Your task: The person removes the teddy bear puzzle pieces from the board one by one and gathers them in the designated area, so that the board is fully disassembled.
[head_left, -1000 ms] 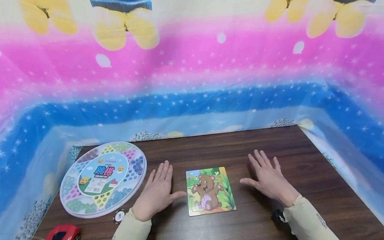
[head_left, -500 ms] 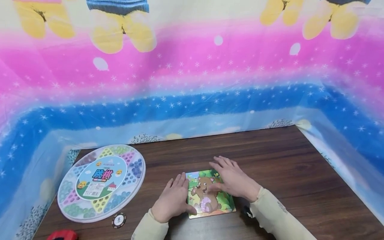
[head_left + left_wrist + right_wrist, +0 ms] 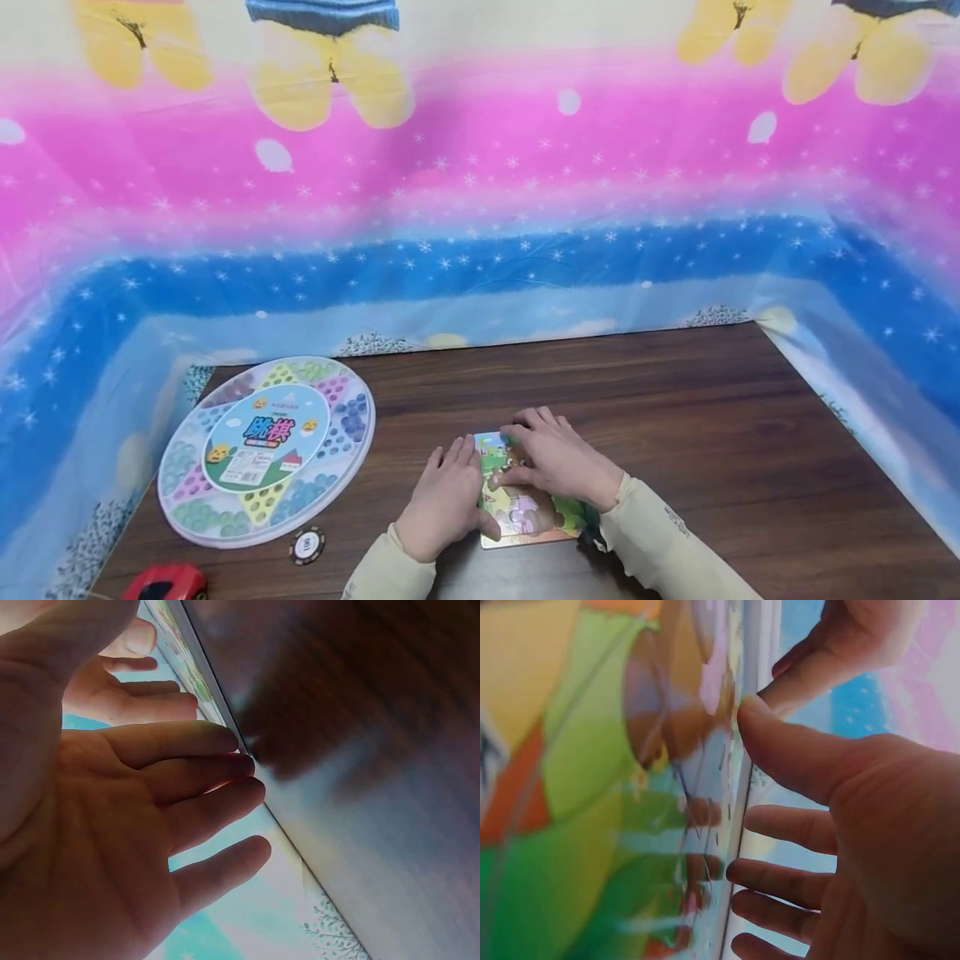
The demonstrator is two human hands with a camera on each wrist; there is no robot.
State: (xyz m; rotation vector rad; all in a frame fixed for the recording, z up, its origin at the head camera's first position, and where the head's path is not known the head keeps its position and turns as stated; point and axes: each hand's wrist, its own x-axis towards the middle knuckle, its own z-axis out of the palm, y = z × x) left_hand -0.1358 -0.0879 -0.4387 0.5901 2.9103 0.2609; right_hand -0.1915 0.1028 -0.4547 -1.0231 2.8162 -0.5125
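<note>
- The bear puzzle [image 3: 522,510] lies flat on the desk [image 3: 712,433]; it looks light, thin and stiff, its glossy face perhaps slippery, its pieces likely loose, so opposite edges seem the best hold.
- The left hand [image 3: 444,510] lies along its left edge, fingers extended, gripping nothing.
- The right hand [image 3: 564,462] arches over its right side, fingers loosely extended, nothing gripped.

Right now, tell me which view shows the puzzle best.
The head view: it shows the puzzle most fully, though the right hand covers part. The left wrist view catches only a thin, slanted strip; the right wrist view gives a close, blurred portion.
</note>
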